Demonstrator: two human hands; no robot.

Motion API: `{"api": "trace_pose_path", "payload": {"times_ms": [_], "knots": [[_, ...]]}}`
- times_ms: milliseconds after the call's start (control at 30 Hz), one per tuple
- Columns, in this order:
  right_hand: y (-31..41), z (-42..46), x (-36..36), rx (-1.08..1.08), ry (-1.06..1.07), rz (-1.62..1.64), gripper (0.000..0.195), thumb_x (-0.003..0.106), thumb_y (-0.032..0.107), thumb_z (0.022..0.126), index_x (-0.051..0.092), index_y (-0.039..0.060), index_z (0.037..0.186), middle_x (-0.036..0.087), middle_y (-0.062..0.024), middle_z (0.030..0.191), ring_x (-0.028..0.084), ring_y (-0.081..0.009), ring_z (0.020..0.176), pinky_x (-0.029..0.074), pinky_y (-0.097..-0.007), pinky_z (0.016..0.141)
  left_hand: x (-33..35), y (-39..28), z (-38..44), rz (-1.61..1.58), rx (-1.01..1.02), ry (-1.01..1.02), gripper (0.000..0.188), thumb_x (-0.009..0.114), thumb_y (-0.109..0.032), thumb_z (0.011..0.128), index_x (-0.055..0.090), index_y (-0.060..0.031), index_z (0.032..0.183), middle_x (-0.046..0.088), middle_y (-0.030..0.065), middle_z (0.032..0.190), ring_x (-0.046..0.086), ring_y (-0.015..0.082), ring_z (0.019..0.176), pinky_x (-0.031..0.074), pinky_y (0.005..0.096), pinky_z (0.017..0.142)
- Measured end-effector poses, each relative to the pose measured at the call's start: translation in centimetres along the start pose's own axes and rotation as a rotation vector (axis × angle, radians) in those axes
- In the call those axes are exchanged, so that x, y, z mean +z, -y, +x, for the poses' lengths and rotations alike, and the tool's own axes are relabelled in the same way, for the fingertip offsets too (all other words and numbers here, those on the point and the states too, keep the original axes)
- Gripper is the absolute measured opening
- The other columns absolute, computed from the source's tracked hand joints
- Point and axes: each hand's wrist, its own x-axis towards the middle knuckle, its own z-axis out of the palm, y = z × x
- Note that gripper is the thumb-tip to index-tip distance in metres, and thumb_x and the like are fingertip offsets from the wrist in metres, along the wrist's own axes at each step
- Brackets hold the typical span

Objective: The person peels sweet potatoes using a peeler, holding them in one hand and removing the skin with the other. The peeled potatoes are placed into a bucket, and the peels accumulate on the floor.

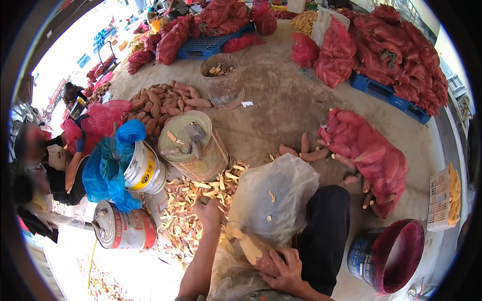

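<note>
My right hand point(284, 269) grips the lower end of a large sweet potato point(254, 250) lying slanted over my lap. Its upper part is peeled to pale yellow flesh; reddish skin covers the end by my fingers. To the left, my left hand point(209, 214) is closed in a fist around a peeling tool point(224, 222), which is mostly hidden and blurred beside the root's upper tip. Clear plastic sheeting point(271, 192) drapes across my legs, with a few scraps of peel on it. Beneath my left hand, a thick heap of peelings point(180, 225) covers the floor.
A lidded drum point(199, 158) bearing small tools stands ahead, near piled sweet potatoes point(154, 103) and an open bucket point(224, 84). Right are a full red mesh sack point(369, 150) and a mesh-lined bucket point(384, 256). A person point(62, 161) sits left, beyond a white bucket point(145, 169).
</note>
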Motion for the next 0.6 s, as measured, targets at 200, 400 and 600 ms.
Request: {"api": "trace_pose_path", "payload": {"times_ms": [200, 400, 600], "knots": [[-0.8, -0.8, 0.0, 0.102, 0.095, 0.165, 0.064, 0.079, 0.019, 0.053, 0.055, 0.0017, 0.11, 0.051, -0.0174, 0.104, 0.053, -0.0323, 0.088, 0.047, -0.0385, 0.073, -4.7, 1.8, 4.9, -0.017, 0.027, -0.168, 0.021, 0.049, 0.003, 0.065, 0.032, -0.0068, 0.071, 0.033, 0.0024, 0.055, 0.028, 0.0127, 0.027, 0.024, 0.0289, 0.022], [-0.9, 0.1, -1.1, 0.164, -0.02, 0.244, 0.065, 0.079, 0.024, 0.054, 0.055, 0.0013, 0.109, 0.052, -0.0177, 0.103, 0.054, -0.0331, 0.084, 0.047, -0.0398, 0.072, -1.8, -3.3, -0.7, -0.254, -0.077, -0.027, 0.019, 0.049, 0.003, 0.064, 0.034, -0.0084, 0.067, 0.039, 0.0034, 0.054, 0.028, 0.0144, 0.028, 0.025, 0.0268, 0.025], [-0.3, 0.3, -0.4, 0.064, -0.079, 0.056, 0.074, 0.079, 0.021, 0.05, 0.048, 0.0008, 0.114, 0.051, -0.018, 0.101, 0.053, -0.0321, 0.085, 0.046, -0.0406, 0.068, 3.2, -4.5, -8.6, -0.174, -0.151, 0.234, 0.013, 0.052, 0.003, 0.063, 0.043, -0.0016, 0.072, 0.04, 0.0001, 0.06, 0.037, 0.0092, 0.044, 0.034, 0.0224, 0.04]]}}
